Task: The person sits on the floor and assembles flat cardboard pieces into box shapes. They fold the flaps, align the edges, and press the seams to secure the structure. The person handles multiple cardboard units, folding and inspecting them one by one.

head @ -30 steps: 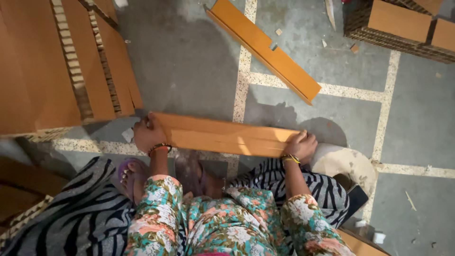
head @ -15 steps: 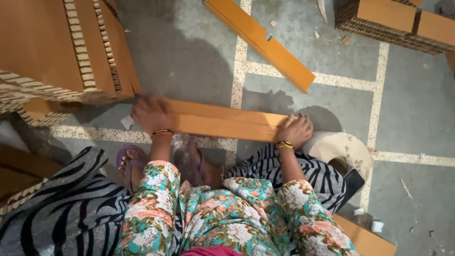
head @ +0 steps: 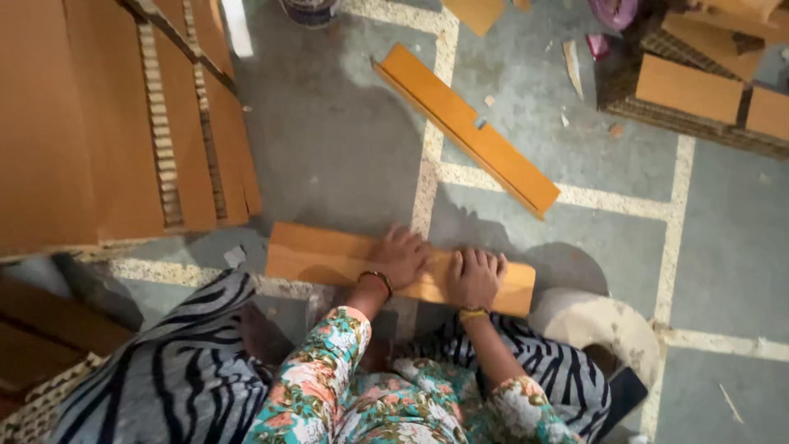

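The grey floor (head: pixel 329 156) with its pale lines spreads under me, and a tall stack of honeycomb cardboard sheets (head: pixel 107 123) leans at my left. A long orange strip (head: pixel 464 127) lies loose further out, well apart from my work. Just before my knees lies the folded cardboard piece (head: pixel 329 255), flat on the floor. My left hand (head: pixel 400 256) and right hand (head: pixel 477 275) rest on its right half, side by side, fingers spread flat and pressing, gripping nothing. I judge I am flattening a crease; whether it has set I cannot tell from here. The next move calls for even pressure along the length.
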